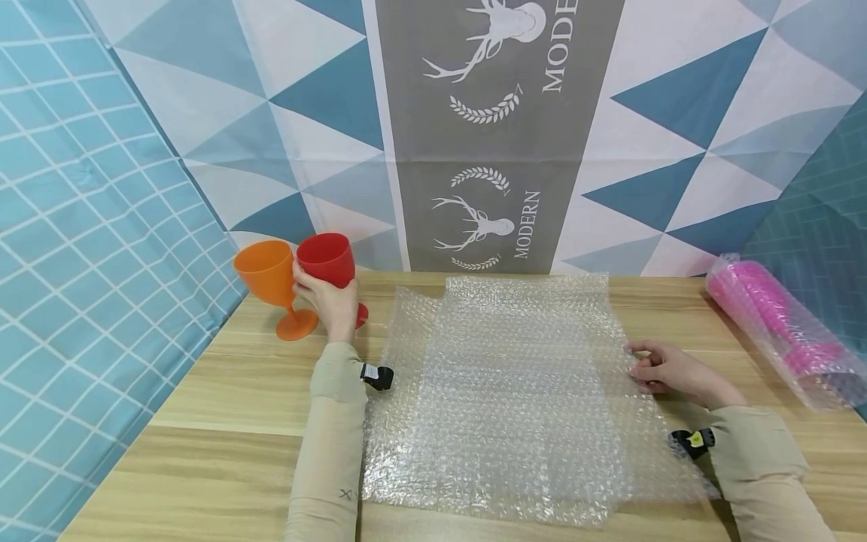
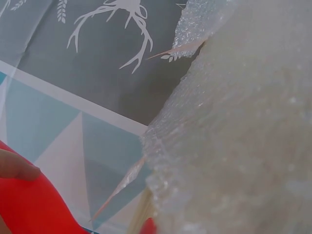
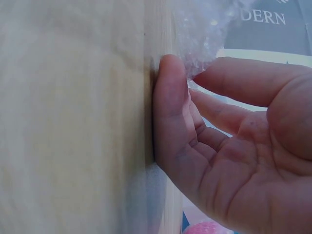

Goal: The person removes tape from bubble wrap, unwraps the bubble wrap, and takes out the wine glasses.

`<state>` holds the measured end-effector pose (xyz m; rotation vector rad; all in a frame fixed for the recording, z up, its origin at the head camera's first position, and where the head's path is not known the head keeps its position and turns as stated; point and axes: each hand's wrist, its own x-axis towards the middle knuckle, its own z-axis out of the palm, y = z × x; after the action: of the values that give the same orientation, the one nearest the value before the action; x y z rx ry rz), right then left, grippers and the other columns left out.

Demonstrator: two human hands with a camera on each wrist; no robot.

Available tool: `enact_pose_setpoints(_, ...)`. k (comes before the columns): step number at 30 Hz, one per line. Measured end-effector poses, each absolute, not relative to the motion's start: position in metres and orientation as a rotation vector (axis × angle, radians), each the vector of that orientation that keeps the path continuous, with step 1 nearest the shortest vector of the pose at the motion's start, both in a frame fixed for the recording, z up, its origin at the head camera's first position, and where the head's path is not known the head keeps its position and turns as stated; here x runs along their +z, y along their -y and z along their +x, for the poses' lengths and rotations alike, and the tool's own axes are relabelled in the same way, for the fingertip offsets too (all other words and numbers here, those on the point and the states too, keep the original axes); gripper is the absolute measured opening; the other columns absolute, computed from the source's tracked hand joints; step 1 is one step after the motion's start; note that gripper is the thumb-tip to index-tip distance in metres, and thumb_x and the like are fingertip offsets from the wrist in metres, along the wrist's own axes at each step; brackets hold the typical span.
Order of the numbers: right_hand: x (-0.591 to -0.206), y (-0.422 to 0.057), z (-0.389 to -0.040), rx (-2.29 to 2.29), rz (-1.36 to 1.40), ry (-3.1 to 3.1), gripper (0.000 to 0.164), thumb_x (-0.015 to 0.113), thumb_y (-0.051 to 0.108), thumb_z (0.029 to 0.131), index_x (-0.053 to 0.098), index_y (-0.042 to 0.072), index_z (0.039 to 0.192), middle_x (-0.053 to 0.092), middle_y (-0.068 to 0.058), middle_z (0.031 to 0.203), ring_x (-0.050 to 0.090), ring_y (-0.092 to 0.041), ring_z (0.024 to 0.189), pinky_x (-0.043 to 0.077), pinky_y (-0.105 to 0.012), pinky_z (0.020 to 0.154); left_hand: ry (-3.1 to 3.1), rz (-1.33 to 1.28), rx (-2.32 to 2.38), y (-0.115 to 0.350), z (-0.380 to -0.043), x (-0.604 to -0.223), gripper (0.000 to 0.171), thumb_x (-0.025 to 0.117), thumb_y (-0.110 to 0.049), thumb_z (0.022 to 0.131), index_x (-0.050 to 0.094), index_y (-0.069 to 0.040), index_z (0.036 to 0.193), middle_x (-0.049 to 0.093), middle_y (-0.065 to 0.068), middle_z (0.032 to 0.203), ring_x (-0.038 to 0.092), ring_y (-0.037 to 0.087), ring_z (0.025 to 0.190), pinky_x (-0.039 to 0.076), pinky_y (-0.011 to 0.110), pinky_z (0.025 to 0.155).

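In the head view my left hand point(image 1: 332, 301) grips the bowl of a red plastic goblet point(image 1: 327, 256) at the back left. Part of that red bowl point(image 2: 34, 207) and a fingertip show in the left wrist view. Just left of it stands an orange goblet point(image 1: 264, 275), upright on its foot. A wide sheet of bubble wrap point(image 1: 515, 391) lies spread on the table, with layers overlapping. At its right edge my right hand point(image 1: 667, 370) has thumb and fingers bent. Up close, the edge of the bubble wrap point(image 3: 202, 48) sits between thumb and fingertips.
A pink object point(image 1: 765, 309), rolled in bubble wrap, lies at the table's right side. Patterned cloth walls point(image 1: 474, 135) rise behind the wooden table point(image 1: 223, 459), and a blue tiled-print one point(image 1: 88, 226) borders its left.
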<state>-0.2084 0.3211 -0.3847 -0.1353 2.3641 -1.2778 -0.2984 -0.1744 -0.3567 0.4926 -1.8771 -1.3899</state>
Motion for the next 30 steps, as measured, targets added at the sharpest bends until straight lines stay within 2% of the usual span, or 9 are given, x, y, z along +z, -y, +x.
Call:
enact_pose_setpoints(21, -0.385, -0.3222, -0.208, -1.325, -0.149, -2.333, 0.061, 0.052, 0.01, 0.09, 0.018, -0.014, 0.134, 0.049, -0.005, 0.083, 0.053, -0.01, 0.067, 0.048, -0.025, 0.062, 1.854, 0.494, -1.39, 0.1741, -0.2988, -0.3572, 0.091, 0.069, -0.008, 0.072, 0.012, -0.019, 0.141, 0.021, 0.011, 0.138, 0.022, 0.021, 0.127, 0.04, 0.035, 0.099)
enact_pose_setpoints(30, -0.3845, -0.3217, -0.2083, -1.302, -0.141, -2.354, 0.061, 0.054, 0.011, 0.09, 0.019, -0.015, 0.133, 0.05, -0.007, 0.085, 0.054, -0.01, 0.069, 0.049, -0.024, 0.062, 1.822, 0.49, -1.408, 0.1731, -0.298, -0.3546, 0.092, 0.07, -0.006, 0.072, 0.011, -0.024, 0.141, 0.019, 0.008, 0.139, 0.021, 0.018, 0.127, 0.04, 0.033, 0.099)
